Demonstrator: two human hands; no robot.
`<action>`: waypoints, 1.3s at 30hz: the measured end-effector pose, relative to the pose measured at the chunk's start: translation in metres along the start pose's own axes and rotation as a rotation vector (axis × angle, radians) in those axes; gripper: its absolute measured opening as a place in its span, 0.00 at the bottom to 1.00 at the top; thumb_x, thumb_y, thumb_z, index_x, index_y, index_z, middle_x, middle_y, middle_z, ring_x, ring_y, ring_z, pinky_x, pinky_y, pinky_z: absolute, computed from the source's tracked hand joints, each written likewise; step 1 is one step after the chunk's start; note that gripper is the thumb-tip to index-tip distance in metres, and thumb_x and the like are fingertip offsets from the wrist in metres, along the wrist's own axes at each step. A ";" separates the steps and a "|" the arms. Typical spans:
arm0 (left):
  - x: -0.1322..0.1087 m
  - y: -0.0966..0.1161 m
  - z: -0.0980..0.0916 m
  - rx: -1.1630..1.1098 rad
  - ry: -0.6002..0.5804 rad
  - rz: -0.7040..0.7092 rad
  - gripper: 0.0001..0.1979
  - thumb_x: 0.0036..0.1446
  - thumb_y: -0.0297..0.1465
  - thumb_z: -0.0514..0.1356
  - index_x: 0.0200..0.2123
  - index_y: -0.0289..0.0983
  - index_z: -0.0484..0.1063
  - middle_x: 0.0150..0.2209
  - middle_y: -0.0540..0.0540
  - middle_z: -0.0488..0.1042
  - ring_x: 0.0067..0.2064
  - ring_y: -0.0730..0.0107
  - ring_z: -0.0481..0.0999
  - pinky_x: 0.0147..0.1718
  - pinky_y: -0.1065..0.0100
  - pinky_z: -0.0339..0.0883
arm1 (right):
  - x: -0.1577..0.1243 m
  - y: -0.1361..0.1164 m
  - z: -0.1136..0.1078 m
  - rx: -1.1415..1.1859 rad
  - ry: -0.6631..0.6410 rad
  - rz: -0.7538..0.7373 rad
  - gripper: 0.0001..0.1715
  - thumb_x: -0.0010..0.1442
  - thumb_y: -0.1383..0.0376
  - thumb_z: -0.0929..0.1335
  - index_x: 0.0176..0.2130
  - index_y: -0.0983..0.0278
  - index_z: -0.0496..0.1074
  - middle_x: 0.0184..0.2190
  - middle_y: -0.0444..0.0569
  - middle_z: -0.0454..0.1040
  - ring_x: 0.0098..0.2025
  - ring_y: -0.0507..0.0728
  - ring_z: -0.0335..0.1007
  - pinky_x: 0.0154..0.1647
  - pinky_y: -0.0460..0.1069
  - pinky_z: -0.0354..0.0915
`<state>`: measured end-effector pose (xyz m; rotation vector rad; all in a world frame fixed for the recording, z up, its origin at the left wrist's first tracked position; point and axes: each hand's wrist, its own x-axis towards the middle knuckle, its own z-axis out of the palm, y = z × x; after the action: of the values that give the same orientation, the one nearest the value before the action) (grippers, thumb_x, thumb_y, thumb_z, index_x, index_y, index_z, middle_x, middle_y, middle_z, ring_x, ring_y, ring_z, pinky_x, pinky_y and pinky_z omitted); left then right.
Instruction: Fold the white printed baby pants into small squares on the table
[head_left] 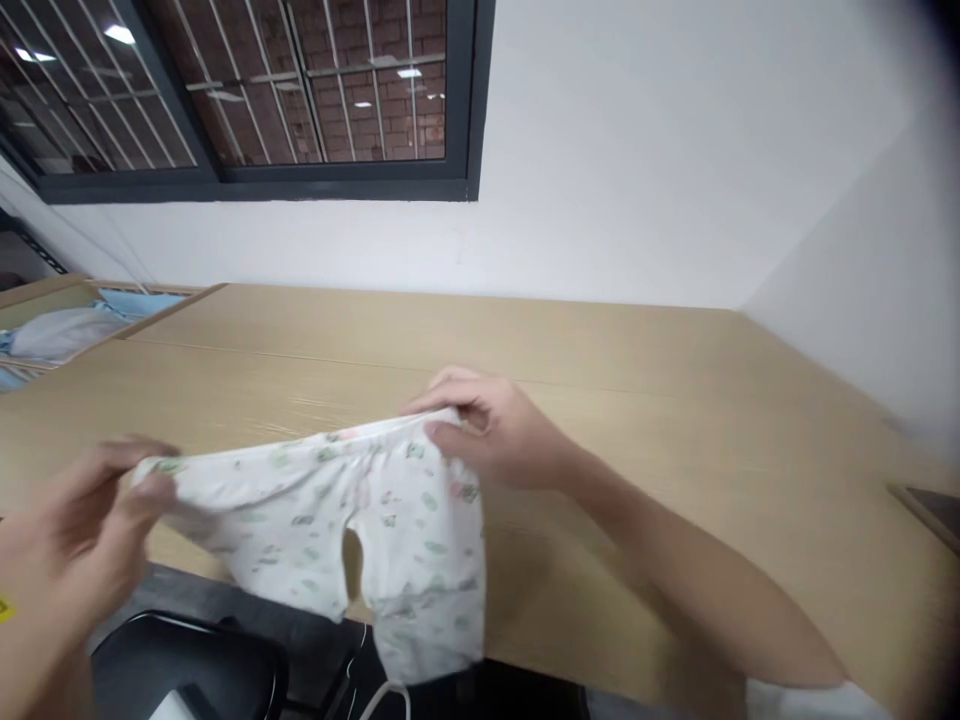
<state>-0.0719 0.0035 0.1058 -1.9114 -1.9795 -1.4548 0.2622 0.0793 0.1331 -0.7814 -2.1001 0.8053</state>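
A small pair of white pants [300,510] with a green and pink print hangs stretched between my two hands in the head view. My left hand [97,520] pinches one end of the waistband, thumb on the near side. At the other end of the waistband, my right hand [495,425] grips the cloth between thumb and fingers. Both legs of the pants dangle over the table's near edge, with a gap between them. The left hand is slightly blurred.
Below the pants is a wide tan table [675,450] against a white wall. A box [169,318] holding blue and white cloth stands at the far left. A black chair [247,650] and a white cable [390,690] are below the near edge. A barred window [337,185] is above.
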 end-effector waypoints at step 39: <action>0.112 0.008 0.328 0.053 -0.483 -0.004 0.13 0.63 0.31 0.52 0.46 0.33 0.72 0.50 0.34 0.74 0.55 0.60 0.72 0.60 0.59 0.64 | 0.045 0.309 -0.065 -0.498 0.234 0.487 0.12 0.65 0.70 0.66 0.44 0.68 0.79 0.41 0.55 0.79 0.42 0.57 0.73 0.49 0.49 0.64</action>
<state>0.0887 0.2888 -0.0076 -2.4106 -2.1650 -0.9905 0.3722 0.3213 -0.0426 -1.6144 -1.9355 0.3933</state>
